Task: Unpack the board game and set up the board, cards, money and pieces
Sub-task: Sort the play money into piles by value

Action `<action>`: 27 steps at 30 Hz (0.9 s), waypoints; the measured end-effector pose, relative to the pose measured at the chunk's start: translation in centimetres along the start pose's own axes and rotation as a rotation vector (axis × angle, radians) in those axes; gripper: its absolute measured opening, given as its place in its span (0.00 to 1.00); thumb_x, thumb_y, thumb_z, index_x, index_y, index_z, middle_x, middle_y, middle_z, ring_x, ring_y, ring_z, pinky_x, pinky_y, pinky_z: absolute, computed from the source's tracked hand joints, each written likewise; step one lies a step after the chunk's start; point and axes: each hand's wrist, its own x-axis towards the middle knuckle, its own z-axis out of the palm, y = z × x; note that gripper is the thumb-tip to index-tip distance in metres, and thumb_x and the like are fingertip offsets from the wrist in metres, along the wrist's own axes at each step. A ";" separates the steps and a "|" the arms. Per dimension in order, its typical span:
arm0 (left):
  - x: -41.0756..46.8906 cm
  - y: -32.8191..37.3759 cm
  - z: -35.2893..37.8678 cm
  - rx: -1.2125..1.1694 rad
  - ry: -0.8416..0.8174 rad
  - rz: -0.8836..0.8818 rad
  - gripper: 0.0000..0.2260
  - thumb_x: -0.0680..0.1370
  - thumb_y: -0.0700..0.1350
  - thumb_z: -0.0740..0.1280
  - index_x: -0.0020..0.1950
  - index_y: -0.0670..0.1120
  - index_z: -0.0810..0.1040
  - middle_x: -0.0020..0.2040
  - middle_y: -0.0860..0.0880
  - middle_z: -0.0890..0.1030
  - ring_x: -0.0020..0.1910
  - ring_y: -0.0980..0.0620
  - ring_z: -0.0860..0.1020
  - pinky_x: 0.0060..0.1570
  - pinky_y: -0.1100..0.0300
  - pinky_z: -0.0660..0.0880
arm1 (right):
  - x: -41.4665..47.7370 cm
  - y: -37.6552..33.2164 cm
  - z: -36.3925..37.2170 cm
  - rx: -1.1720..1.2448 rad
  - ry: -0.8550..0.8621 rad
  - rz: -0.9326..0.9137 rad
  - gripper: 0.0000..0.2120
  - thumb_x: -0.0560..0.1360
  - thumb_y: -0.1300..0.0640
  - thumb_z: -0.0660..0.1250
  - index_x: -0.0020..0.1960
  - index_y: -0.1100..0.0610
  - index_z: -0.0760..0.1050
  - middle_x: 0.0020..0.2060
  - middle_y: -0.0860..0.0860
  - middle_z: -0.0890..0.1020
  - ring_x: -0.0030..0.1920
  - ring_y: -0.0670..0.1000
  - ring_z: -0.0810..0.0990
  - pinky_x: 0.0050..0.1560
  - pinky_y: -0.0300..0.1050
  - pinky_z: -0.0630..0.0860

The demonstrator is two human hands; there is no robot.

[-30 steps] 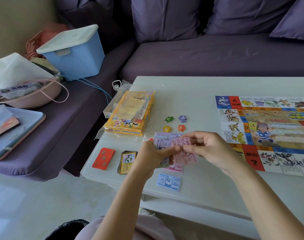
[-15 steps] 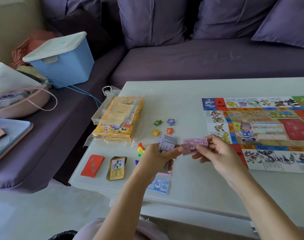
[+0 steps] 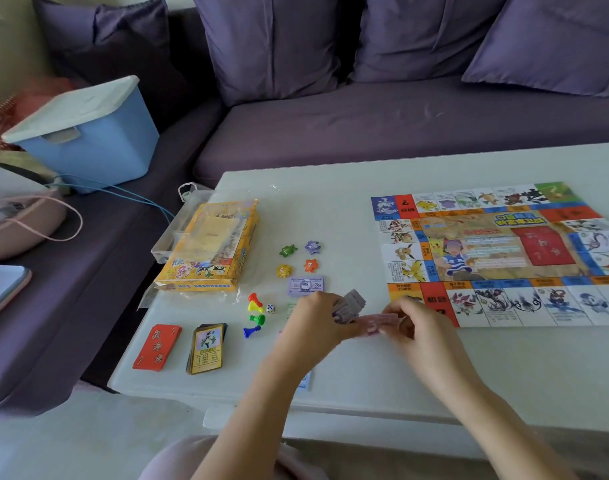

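Observation:
My left hand (image 3: pixel 313 320) grips a stack of purple play money (image 3: pixel 349 304) above the white table (image 3: pixel 365 368). My right hand (image 3: pixel 419 327) pinches a pink note (image 3: pixel 379 322) right beside that stack. The game board (image 3: pixel 503 254) lies unfolded to the right. A purple note (image 3: pixel 306 285) lies flat above my left hand. Several star tokens (image 3: pixel 297 258), coloured pawns (image 3: pixel 255 315) and a white die (image 3: pixel 270 308) sit left of my hands. A red card pile (image 3: pixel 157 347) and a yellow card pile (image 3: pixel 206 348) rest near the front left corner.
The yellow game box (image 3: pixel 209 247) in clear wrapping lies at the table's left edge. A purple sofa (image 3: pixel 400 126) runs behind and along the left. On it stand a blue lidded bin (image 3: pixel 88 133) and a pink bag (image 3: pixel 22 223). A blue note (image 3: pixel 304 381) peeks under my left forearm.
Both hands have come lower toward the table with the notes. A purple note, the pawns and the die now show on the table where my hands covered them. The camera has tilted.

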 end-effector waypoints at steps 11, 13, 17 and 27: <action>-0.2 -0.3 0.0 0.126 0.031 0.048 0.14 0.71 0.48 0.73 0.44 0.37 0.77 0.38 0.37 0.79 0.30 0.51 0.69 0.31 0.52 0.67 | -0.7 0.0 1.0 0.053 -0.043 -0.104 0.08 0.74 0.60 0.70 0.53 0.56 0.77 0.39 0.38 0.75 0.40 0.37 0.77 0.40 0.27 0.71; -0.3 0.0 -0.4 0.108 0.049 0.062 0.15 0.72 0.49 0.72 0.44 0.37 0.77 0.38 0.37 0.80 0.29 0.51 0.70 0.31 0.50 0.70 | -0.8 -0.2 0.9 0.102 -0.012 -0.100 0.07 0.75 0.59 0.69 0.53 0.55 0.76 0.39 0.39 0.78 0.41 0.40 0.78 0.39 0.30 0.73; -0.5 0.0 -2.2 0.044 0.069 0.046 0.11 0.72 0.50 0.73 0.42 0.43 0.79 0.31 0.47 0.79 0.23 0.59 0.72 0.24 0.65 0.70 | -0.4 -1.1 0.5 0.122 0.093 -0.188 0.05 0.74 0.63 0.70 0.45 0.55 0.76 0.34 0.39 0.76 0.35 0.44 0.77 0.33 0.28 0.68; -2.6 -3.1 -6.3 -0.179 0.157 -0.164 0.05 0.72 0.44 0.74 0.42 0.44 0.80 0.23 0.52 0.76 0.20 0.57 0.71 0.23 0.66 0.69 | 1.5 -4.8 3.0 0.620 -0.054 0.201 0.10 0.71 0.67 0.71 0.39 0.60 0.71 0.29 0.54 0.80 0.29 0.48 0.80 0.30 0.38 0.74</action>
